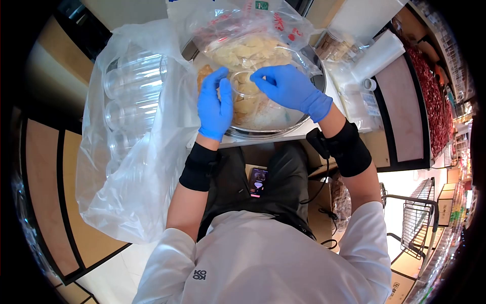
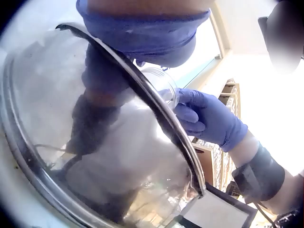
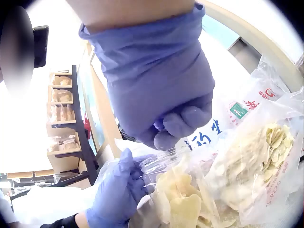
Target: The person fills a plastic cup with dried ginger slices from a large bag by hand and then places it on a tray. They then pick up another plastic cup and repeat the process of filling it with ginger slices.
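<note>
A clear round plastic jar (image 1: 246, 93) is held over a wide metal basin (image 1: 314, 81). My blue-gloved right hand (image 1: 293, 88) pinches the jar at its rim, and in the left wrist view its fingers lie against the jar's wall. Also gloved in blue, my left hand (image 1: 214, 109) is beside the jar, its fingers loosely extended and thumb apart. Pale yellow dried slices (image 1: 245, 107) lie in the basin beneath. More slices (image 3: 256, 161) fill a clear bag with red print (image 1: 296, 25) at the basin's far side.
Left of the basin, a large clear bag (image 1: 126, 202) holds several rows of stacked clear jars (image 1: 136, 81). On the right are a plastic roll (image 1: 379, 55) and a small white cap (image 1: 369, 84). A phone (image 1: 258, 181) lies near my lap; a wire cart (image 1: 419, 218) stands behind right.
</note>
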Motion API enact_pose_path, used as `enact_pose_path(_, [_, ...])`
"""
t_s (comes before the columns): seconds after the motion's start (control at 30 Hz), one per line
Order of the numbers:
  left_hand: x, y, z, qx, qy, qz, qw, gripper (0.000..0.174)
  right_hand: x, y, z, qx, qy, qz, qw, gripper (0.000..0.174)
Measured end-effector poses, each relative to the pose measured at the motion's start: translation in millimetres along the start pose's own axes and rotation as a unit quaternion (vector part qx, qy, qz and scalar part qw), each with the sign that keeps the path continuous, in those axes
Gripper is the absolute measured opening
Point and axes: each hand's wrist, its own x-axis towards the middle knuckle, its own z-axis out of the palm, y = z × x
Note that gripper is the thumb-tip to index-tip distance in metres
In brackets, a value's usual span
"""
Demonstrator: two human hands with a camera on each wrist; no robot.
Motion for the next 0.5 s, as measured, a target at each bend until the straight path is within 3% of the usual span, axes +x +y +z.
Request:
enact_pose_path(0.07, [-3,6,-3,0.058,0.057,0.006,0.997,0.015,-1,4,6,-0.033,-0.045,-0.036,0.998,0.042])
enact_pose_path(0.2, [-25,27,-1,0.057,0.043,0.038,0.997,0.010,-1,3,9,-0.081,-0.084,0.040,0.992,0.052])
enact_pose_path(0.27, [-37,39,3,0.123,-0.038,0.232,0.964,0.015,2,4,17,-0.158,-0.118,0.021,0.980,0.058])
enact_pose_path(0.4, [-70,61,27,0.131,-0.135,0.289,0.939,0.025,3,-2,20,-0.170,-0.056,0.040,0.983,0.053])
enact_pose_path(0.47, [-90,57,39,0.143,-0.304,0.256,0.906,0.034,2,-1,25,-0.167,0.042,-0.005,0.985,0.047])
enact_pose_path(0.5, [-102,48,49,0.140,-0.307,0.256,0.906,0.034,1,-1,26,-0.167,0.041,-0.001,0.985,0.047])
